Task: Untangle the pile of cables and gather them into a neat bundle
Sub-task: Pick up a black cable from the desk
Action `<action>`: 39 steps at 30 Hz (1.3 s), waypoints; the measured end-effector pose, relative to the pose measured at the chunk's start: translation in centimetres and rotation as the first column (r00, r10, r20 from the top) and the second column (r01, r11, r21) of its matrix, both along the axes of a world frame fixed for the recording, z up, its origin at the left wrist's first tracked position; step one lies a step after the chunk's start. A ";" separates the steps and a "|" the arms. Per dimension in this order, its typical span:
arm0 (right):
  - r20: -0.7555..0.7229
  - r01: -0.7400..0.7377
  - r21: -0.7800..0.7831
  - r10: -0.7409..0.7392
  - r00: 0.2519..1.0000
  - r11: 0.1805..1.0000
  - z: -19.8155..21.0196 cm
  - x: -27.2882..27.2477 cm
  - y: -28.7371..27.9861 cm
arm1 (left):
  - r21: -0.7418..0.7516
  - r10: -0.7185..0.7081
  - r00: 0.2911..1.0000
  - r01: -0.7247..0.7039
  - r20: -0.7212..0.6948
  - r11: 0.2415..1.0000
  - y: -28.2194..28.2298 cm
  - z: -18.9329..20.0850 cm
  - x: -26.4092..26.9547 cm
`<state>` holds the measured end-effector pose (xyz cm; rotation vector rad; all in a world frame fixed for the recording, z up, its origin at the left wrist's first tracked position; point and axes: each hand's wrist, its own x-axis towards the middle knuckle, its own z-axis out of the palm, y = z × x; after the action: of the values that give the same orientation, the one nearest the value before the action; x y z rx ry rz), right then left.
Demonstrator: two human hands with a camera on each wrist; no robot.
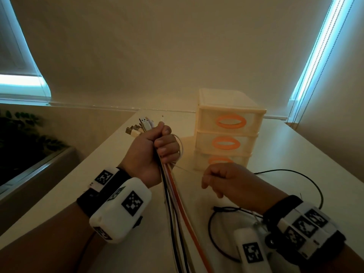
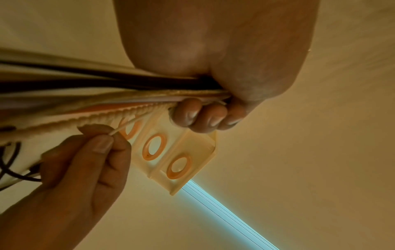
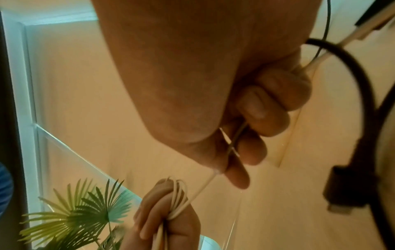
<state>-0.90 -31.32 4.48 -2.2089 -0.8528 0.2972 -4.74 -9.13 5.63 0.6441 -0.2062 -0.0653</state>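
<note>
White, black and orange cables (image 1: 173,196) clenched upright in the left hand (image 1: 151,154), plug ends (image 1: 140,126) fanned out above the fist, loose lengths hanging down past the near edge of the pale table (image 1: 110,154). Thin white cord (image 2: 128,124) pinched between thumb and forefinger of the right hand (image 1: 226,179), drawn taut from turns already looped over the left-hand fingers (image 3: 164,194). Black cable (image 1: 295,174) lying loose on the table to the right, apart from the bundle, near a three-drawer organiser (image 1: 228,133) with orange handles. Untangling apparently done for most strands; binding stage seemingly under way. Next move likely calling for another snug turn around the bundle, cord kept taut, then collecting the stray black cable.
</note>
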 end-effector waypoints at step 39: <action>-0.073 -0.112 -0.021 0.110 0.991 0.993 -0.4 -0.5 0.1 | 0.004 -0.021 1.000 0.021 0.015 1.000 0.0 -0.2 0.1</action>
<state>-1.43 -31.26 4.11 -2.1640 -0.9393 0.4404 -4.68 -9.15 5.43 0.6467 -0.2277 -0.0808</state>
